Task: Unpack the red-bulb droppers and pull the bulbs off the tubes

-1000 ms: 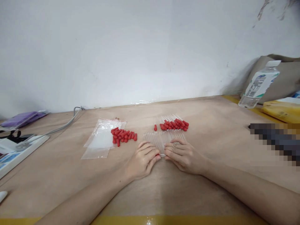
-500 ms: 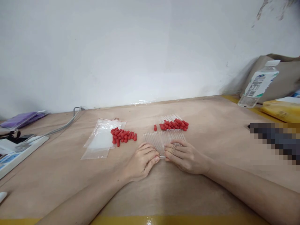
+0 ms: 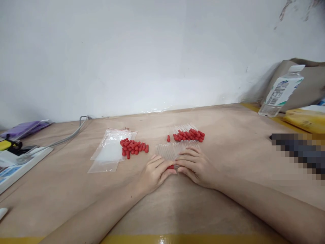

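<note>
My left hand [image 3: 156, 173] pinches a red rubber bulb [image 3: 171, 167] between thumb and fingers. Against it, my right hand [image 3: 196, 167] is closed on the end of a clear glass dropper tube [image 3: 176, 166], most of which its fingers hide. Just beyond both hands lies a row of clear glass tubes [image 3: 165, 150] side by side, partly covered by my fingers. Behind that row, several glass tubes with red bulbs [image 3: 189, 135] are bunched together. One separate red bulb [image 3: 168, 138] is at their left. A pile of loose red bulbs [image 3: 133, 147] lies left of the tubes.
Clear zip bags [image 3: 104, 152] lie flat under the left edge of the loose pile. A white power strip [image 3: 27, 166] with a grey cable [image 3: 73, 134] is at far left. A plastic bottle [image 3: 281, 91] leans at the back right beside yellow packets [image 3: 304, 118].
A red bulb now shows between my hands at the left fingertips. The fingers of my right hand have lifted and spread a little. The piles lie as before.
</note>
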A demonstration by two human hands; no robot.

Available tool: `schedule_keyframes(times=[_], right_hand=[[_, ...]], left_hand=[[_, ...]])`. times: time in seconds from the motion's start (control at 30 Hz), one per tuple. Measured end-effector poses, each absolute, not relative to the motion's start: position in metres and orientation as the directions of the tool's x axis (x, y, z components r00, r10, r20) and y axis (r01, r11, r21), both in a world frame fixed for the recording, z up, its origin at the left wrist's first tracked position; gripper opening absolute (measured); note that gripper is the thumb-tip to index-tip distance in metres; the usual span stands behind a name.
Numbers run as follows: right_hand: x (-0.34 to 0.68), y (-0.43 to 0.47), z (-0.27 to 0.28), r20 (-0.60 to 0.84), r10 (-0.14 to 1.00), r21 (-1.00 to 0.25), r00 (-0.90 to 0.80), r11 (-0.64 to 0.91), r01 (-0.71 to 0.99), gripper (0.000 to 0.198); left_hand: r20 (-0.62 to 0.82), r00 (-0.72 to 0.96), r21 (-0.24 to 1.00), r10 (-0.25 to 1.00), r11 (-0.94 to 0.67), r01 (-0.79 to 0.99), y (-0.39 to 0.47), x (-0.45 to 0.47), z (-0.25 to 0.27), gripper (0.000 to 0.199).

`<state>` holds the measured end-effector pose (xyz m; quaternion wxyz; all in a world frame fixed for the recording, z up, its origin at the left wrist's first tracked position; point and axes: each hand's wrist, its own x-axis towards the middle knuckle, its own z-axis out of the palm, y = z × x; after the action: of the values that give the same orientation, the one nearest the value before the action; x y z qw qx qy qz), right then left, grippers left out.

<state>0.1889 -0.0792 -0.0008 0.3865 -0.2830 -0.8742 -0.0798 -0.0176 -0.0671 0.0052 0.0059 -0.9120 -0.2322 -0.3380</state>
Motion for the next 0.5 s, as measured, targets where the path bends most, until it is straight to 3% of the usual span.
schedule_keyframes(times=[0.17,0.33,0.5], right_hand=[[0.1888,-0.0791,-0.0010,0.746,0.370,-0.044,-0.554,0.857,0.513,0.011],[0.1906,-0.0795,0.0015,0.762,0.280,0.067,-0.584,0.863,0.501,0.009],[0.1936,-0.0787,-0.0019,0.761,0.215,0.158,-0.612,0.854,0.496,0.006]], left_hand=[[0.592,0.700,0.050,0.399,-0.885,0.463,-0.0652,-0.0195,0.0059,0.014],[0.581,0.749,-0.095,0.317,-0.888,0.449,-0.0652,-0.0206,0.0093,0.020],[0.566,0.762,-0.084,0.316,-0.896,0.435,-0.0676,-0.0225,0.0106,0.023]])
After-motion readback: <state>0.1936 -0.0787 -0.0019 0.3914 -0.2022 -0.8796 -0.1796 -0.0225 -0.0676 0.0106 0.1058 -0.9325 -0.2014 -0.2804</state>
